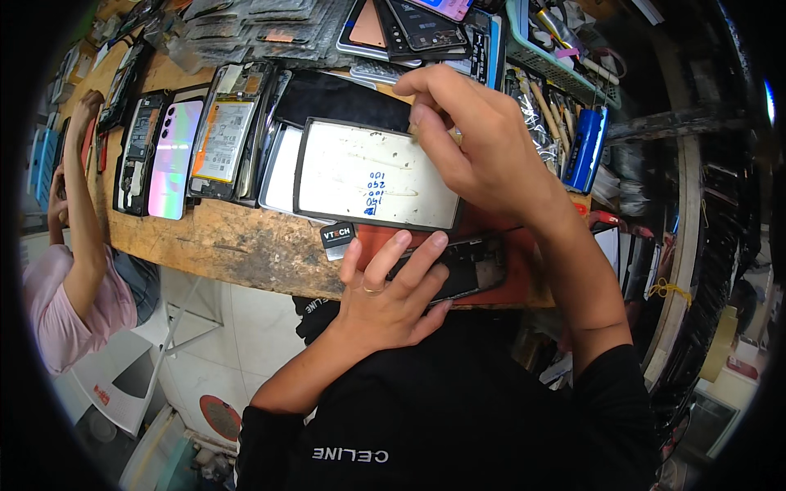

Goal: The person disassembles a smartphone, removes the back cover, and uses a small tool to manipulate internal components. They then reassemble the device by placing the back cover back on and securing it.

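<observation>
My left hand (pixel 393 286) lies with fingers spread over an opened dark phone (pixel 475 266) on a red mat (pixel 524 237) at the bench's front edge; its thumb is along the phone's near side. A small black-and-silver card (pixel 336 240) lies left of the fingertips. My right hand (pixel 479 151) is raised over the right end of a white, dark-rimmed tray (pixel 344 155) with handwriting, its fingers bent toward the thumb; whatever they hold is hidden. Behind the tray lies a dark screen panel (pixel 327 98).
Opened phones (pixel 221 135), an iridescent phone back (pixel 172 159) and bagged parts (pixel 246 24) cover the worn bench (pixel 147 237). A green basket (pixel 557 57) and blue cylinder (pixel 583 147) stand right. Another person's arm (pixel 82 204) works at the far left.
</observation>
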A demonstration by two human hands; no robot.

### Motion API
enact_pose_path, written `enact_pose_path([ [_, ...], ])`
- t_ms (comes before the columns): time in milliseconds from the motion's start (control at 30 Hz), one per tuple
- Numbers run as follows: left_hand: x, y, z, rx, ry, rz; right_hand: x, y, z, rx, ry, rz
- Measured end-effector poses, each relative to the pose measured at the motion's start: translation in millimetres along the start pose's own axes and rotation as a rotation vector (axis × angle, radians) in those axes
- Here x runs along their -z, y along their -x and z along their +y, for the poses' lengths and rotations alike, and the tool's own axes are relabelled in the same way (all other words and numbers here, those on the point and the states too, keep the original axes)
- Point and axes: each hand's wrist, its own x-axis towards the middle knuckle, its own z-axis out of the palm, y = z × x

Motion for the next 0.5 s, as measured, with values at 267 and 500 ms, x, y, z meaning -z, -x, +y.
enact_pose_path([
  [267,-3,1,2,0.005,-0.010,0.055,9,5,12,0.006,0.483,-0.449],
  [500,-5,0,2,0.011,-0.043,0.065,16,18,21,-0.027,0.507,-0.442],
])
